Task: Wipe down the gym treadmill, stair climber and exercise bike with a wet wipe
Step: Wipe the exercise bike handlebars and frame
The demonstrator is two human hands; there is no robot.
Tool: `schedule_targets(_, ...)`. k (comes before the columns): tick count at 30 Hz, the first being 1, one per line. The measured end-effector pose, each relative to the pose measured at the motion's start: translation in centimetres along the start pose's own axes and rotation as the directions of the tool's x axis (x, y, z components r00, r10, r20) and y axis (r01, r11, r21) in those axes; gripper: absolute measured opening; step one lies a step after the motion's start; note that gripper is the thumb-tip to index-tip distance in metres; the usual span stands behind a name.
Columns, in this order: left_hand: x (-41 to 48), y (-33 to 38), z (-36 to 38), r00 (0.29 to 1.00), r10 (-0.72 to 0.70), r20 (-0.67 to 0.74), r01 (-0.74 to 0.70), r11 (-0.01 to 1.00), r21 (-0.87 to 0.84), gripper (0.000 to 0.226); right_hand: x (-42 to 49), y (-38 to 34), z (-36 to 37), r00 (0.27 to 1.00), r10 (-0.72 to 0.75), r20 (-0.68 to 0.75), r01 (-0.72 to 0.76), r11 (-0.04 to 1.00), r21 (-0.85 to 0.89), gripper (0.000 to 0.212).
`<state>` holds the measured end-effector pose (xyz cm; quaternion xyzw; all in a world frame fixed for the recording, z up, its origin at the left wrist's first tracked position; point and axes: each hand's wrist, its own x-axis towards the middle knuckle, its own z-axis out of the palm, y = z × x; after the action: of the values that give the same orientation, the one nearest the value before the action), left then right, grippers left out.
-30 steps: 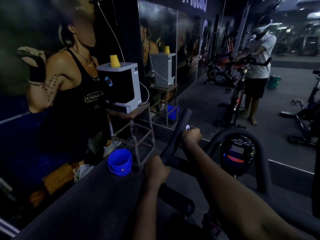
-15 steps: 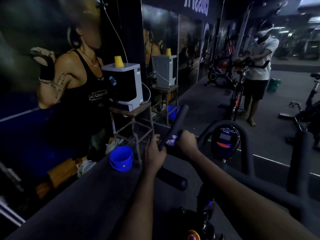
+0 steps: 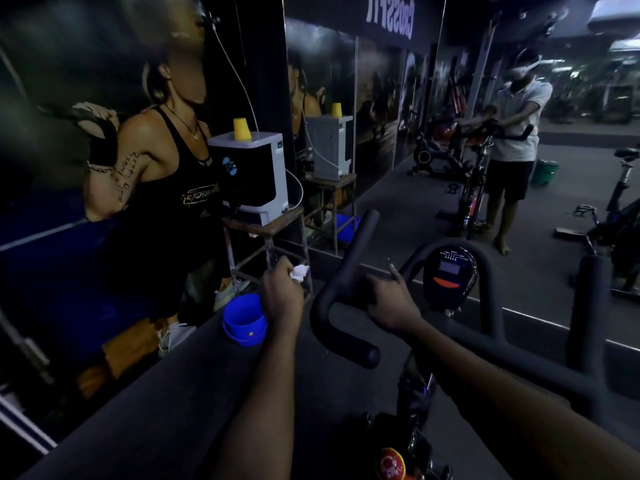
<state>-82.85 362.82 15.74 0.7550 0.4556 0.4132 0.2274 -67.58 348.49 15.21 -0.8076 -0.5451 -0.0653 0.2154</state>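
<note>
I stand at the black exercise bike, whose handlebar (image 3: 349, 251) curves up in front of me, with its console (image 3: 450, 275) lit orange and blue behind it. My left hand (image 3: 282, 296) is off the bar to the left and pinches a crumpled white wet wipe (image 3: 300, 271) in its fingertips. My right hand (image 3: 391, 301) grips the middle of the handlebar just left of the console. A red knob (image 3: 391, 464) on the bike frame shows at the bottom.
A blue bucket (image 3: 244, 320) sits on the floor left of the bike. Beyond it a water purifier (image 3: 256, 174) with a yellow cup stands on a metal stool. A mirror wall (image 3: 519, 202) ahead reflects me and other bikes.
The wipe passed from my right hand to my left hand. My left hand left the handlebar and moved left with the wipe. My right hand slid down the bar towards the console.
</note>
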Motion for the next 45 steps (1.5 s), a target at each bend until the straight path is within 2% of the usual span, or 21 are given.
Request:
schedule_targets(2, 0.0, -0.4, 0.8, 0.991, 0.045, 0.123, -0.044, 0.999, -0.01, 0.005, -0.1, 0.0, 0.6, 0.993, -0.001, 0.116, 0.021, 0.986, -0.168, 0.03)
schedule_targets(4, -0.9, -0.6, 2.1, 0.945, 0.096, 0.312, -0.06, 0.991, -0.124, 0.007, 0.1, -0.4, 0.7, 0.988, 0.022, 0.15, 0.011, 0.976, -0.219, 0.032)
schedule_targets(5, -1.5, -0.8, 2.4, 0.928, 0.102, 0.359, -0.044, 0.985, -0.166, 0.012, 0.2, -0.6, 0.9, 0.987, 0.024, 0.157, 0.013, 0.973, -0.23, 0.033)
schedule_targets(9, -2.6, -2.1, 2.1, 0.942, 0.089, 0.324, -0.006, 0.969, -0.248, 0.028, 0.0, -0.7, 1.2, 0.989, 0.008, 0.148, 0.031, 0.964, -0.264, 0.035)
schedule_targets(12, -4.5, -2.8, 0.8, 0.948, 0.012, 0.317, 0.08, 0.958, -0.276, 0.026, -0.1, -1.0, 1.2, 0.99, 0.009, 0.14, 0.027, 0.967, -0.252, 0.035)
schedule_targets(14, -6.4, -3.2, 0.3, 0.96, -0.018, 0.281, 0.105, 0.949, -0.298, 0.032, -0.2, -0.9, 1.1, 0.989, 0.011, 0.147, 0.025, 0.969, -0.244, 0.037)
schedule_targets(19, -10.6, -4.1, -0.3, 0.959, -0.023, 0.282, 0.135, 0.912, -0.387, 0.051, 0.0, -0.6, 1.3, 0.985, 0.016, 0.17, 0.027, 0.968, -0.25, 0.04)
schedule_targets(22, -11.0, -2.9, -0.3, 0.996, -0.017, 0.092, 0.047, 0.938, -0.344, 0.036, 0.1, -0.3, 1.4, 0.985, -0.007, 0.174, 0.049, 0.97, -0.239, 0.037)
schedule_targets(25, -8.2, -1.1, 0.4, 0.997, -0.073, -0.014, 0.067, 0.963, -0.261, 0.02, 0.2, 0.1, 1.3, 0.981, -0.009, 0.196, 0.046, 0.981, -0.189, 0.037)
schedule_targets(28, -5.5, 0.6, 1.0, 0.988, -0.005, 0.156, 0.033, 0.984, -0.176, 0.01, 0.5, 0.5, 0.9, 0.978, 0.004, 0.211, 0.016, 0.996, -0.093, 0.047)
schedule_targets(30, -5.3, 0.6, 1.4, 0.975, 0.035, 0.219, -0.007, 0.992, -0.128, 0.015, 0.6, 0.7, 0.8, 0.986, 0.008, 0.167, -0.013, 0.999, 0.029, 0.052)
schedule_targets(32, -6.2, 0.2, 1.4, 0.982, 0.026, 0.188, -0.006, 0.994, -0.106, 0.031, 0.7, 0.9, 0.7, 0.994, 0.013, 0.112, -0.027, 0.992, 0.122, 0.051)
schedule_targets(36, -9.8, -0.2, -0.2, 0.984, 0.075, 0.163, -0.037, 0.974, -0.222, 0.053, 0.9, 0.7, 0.7, 0.994, 0.03, 0.101, -0.047, 0.985, 0.166, 0.051)
schedule_targets(39, -12.7, 0.6, -0.9, 0.98, 0.105, 0.171, -0.065, 0.972, -0.227, 0.05, 0.8, 0.4, 0.3, 0.997, 0.031, 0.075, -0.048, 0.969, 0.244, 0.049)
schedule_targets(42, -16.8, 2.7, -0.9, 0.972, 0.116, 0.202, -0.087, 0.985, -0.148, 0.05, 0.0, -0.3, -0.7, 0.993, 0.083, 0.081, -0.106, 0.931, 0.349, 0.047)
schedule_targets(45, -20.4, 4.9, -0.7, 0.961, 0.173, 0.216, -0.146, 0.98, -0.134, 0.049, -1.4, -1.1, -2.0, 0.982, 0.155, 0.111, -0.19, 0.836, 0.514, 0.049)
